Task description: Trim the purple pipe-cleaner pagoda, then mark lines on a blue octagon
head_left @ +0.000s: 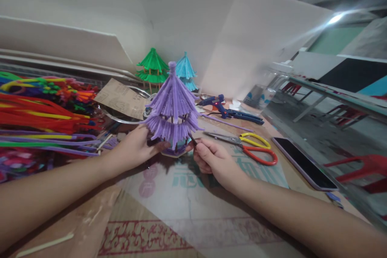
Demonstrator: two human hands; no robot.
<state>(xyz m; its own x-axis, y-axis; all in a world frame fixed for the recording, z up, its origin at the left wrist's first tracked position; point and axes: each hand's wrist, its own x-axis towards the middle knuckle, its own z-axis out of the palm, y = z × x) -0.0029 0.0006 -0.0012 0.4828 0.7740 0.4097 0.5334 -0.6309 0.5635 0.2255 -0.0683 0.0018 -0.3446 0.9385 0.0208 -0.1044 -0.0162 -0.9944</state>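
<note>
A purple two-tiered pagoda (172,107) made of pipe cleaners stands upright on the cardboard-covered table (187,197). My left hand (136,147) wraps around its base from the left, fingers curled under the lower roof. My right hand (211,159) is closed in a pinch on a thin dark stick (192,140) that pokes in under the lower roof at the right side of the pagoda.
Scissors with yellow and red handles (250,147) lie right of the pagoda, a blue glue gun (225,109) behind them, a phone (305,163) at the table's right edge. Green (152,66) and blue (185,70) pagodas stand at the back. Bundles of coloured pipe cleaners (42,113) fill the left.
</note>
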